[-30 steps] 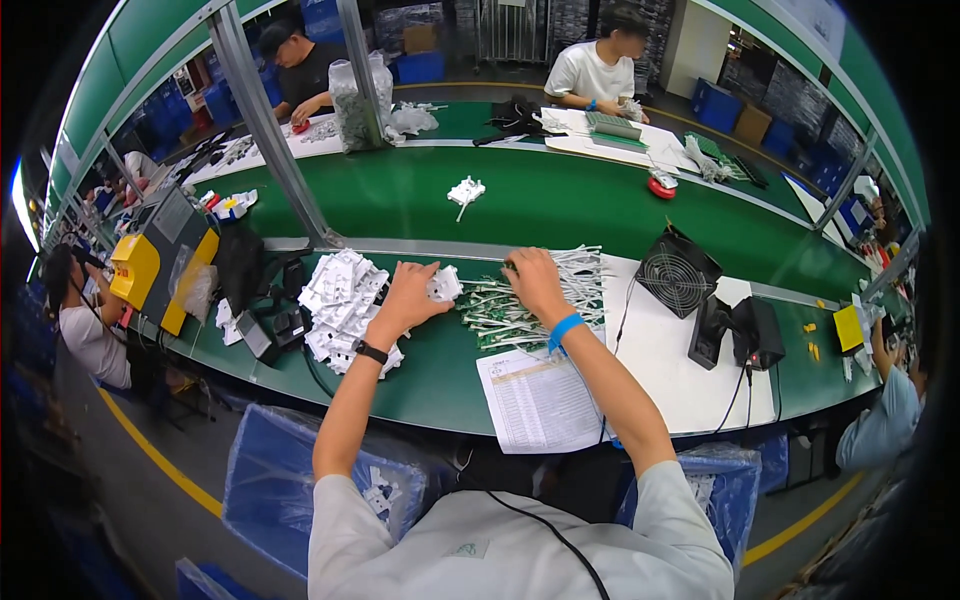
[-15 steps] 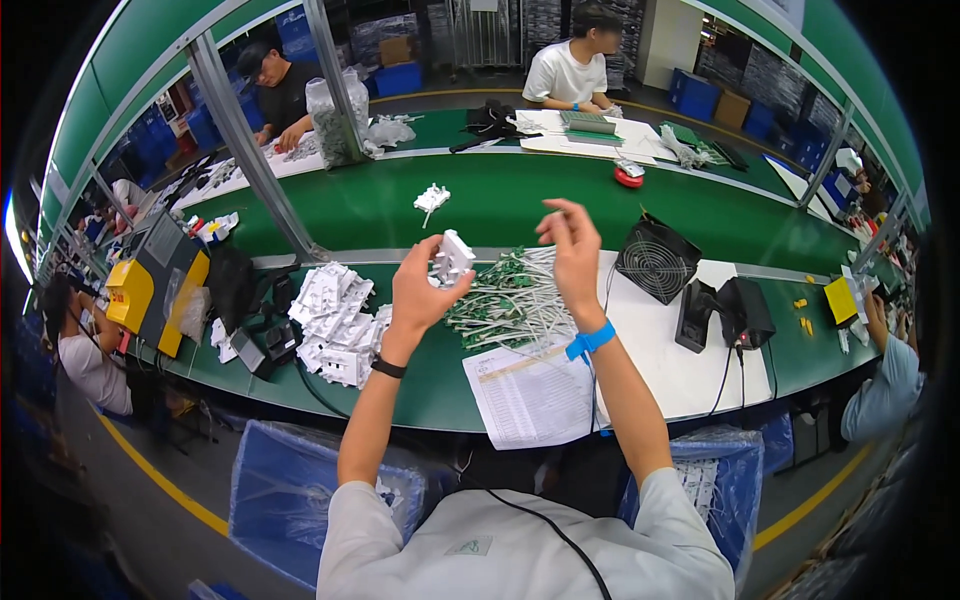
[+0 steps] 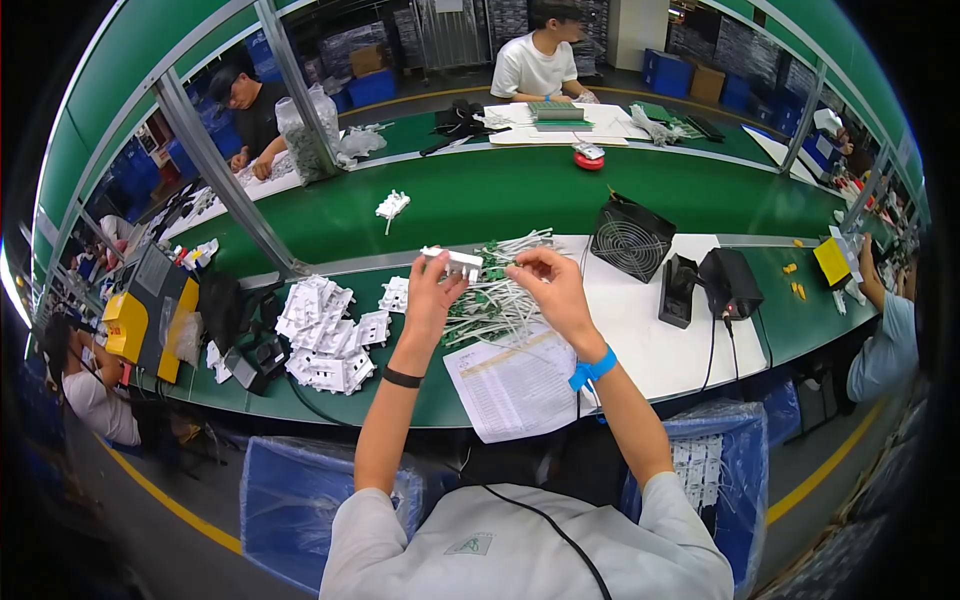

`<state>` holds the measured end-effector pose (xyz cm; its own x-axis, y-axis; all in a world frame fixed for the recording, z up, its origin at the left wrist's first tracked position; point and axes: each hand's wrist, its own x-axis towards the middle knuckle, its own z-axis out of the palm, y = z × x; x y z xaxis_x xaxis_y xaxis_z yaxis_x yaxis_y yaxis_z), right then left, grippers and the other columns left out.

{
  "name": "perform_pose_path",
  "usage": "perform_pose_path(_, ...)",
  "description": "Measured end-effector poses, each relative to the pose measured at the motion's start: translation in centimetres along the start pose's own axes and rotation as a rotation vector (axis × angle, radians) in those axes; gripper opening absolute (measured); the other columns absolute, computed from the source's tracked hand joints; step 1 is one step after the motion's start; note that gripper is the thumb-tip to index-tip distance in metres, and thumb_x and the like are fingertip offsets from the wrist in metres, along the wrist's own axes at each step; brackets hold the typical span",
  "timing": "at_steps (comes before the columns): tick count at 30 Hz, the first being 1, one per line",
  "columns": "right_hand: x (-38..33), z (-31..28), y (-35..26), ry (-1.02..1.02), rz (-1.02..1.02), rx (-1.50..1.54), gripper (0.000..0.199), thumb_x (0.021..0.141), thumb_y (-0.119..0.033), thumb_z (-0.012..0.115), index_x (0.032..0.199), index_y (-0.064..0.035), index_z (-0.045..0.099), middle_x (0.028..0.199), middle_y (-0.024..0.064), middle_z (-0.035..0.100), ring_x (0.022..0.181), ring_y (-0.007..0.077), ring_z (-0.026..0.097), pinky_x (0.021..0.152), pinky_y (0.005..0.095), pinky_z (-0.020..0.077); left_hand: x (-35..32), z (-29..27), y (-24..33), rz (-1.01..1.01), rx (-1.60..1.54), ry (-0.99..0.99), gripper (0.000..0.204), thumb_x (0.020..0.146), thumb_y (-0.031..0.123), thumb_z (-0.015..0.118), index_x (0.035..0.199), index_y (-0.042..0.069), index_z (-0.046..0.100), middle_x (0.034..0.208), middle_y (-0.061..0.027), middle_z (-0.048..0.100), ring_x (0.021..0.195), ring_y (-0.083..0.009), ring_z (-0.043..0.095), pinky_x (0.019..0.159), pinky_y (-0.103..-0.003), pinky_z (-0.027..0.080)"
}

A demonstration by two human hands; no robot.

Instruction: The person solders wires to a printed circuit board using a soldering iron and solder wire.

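Note:
My left hand [image 3: 430, 312] is closed around a white plastic housing [image 3: 455, 262], tilted above the green bench. Facing it, my right hand [image 3: 562, 298] has its thumb and forefinger curled close together, over a heap of white cables with small green circuit boards [image 3: 490, 312]. Whatever lies between those fingertips is too small to make out. Left of my left hand is a pile of white plastic housings [image 3: 325, 340]. A printed sheet [image 3: 515, 390] lies below the cable heap, partly under my right wrist.
A black fan [image 3: 632, 240] and a black box [image 3: 730, 282] with cords stand on the right. One white part [image 3: 393, 207] lies on the green belt [image 3: 470, 185] beyond. Plastic-lined blue bins [image 3: 290, 510] flank me below the bench. Co-workers sit across the belt.
My right hand has come down and inward from its raised spot toward the cables and housing. My left hand has turned the housing flatter. The whole view has shifted slightly.

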<state>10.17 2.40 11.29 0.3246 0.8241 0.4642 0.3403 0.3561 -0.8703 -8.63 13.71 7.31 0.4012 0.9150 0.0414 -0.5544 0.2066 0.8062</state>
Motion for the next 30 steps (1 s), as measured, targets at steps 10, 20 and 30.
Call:
perform_pose_path(10,-2.4,-1.5,-1.4,-0.083,-0.300,-0.307,0.016,0.086,-0.010,0.077,0.098,0.0000,0.073,0.081,0.0094,0.071,0.064,0.0172,0.063,0.059,0.0296,0.0500,-3.0,4.4,-1.6,-0.274,-0.231,-0.045,0.044,0.100,0.039,0.062,0.124,0.005,0.049,0.121,-0.0137,0.057,0.111,-0.0272,0.065,0.095,-0.040,0.058)
perform_pose_path(20,-3.7,-1.8,-1.2,-0.051,-0.363,-0.520,0.012,0.086,-0.014,0.074,0.093,-0.0047,0.073,0.080,0.0107,0.071,0.070,0.0294,0.068,0.062,0.0399,0.0535,-4.4,5.8,-2.0,-0.110,0.139,0.014,0.034,0.101,0.039,0.059,0.116,0.010,0.053,0.114,-0.0092,0.064,0.105,-0.0246,0.067,0.090,-0.040,0.058)
perform_pose_path(30,-4.3,-2.2,0.1,-0.018,-0.288,-0.596,0.014,0.084,-0.015,0.078,0.091,-0.0054,0.072,0.074,0.0109,0.068,0.067,0.0282,0.067,0.059,0.0388,0.0521,-4.8,4.3,-2.7,-0.183,0.205,-0.021,0.040,0.101,0.042,0.061,0.117,0.006,0.055,0.112,-0.0107,0.063,0.098,-0.0235,0.069,0.079,-0.036,0.062)
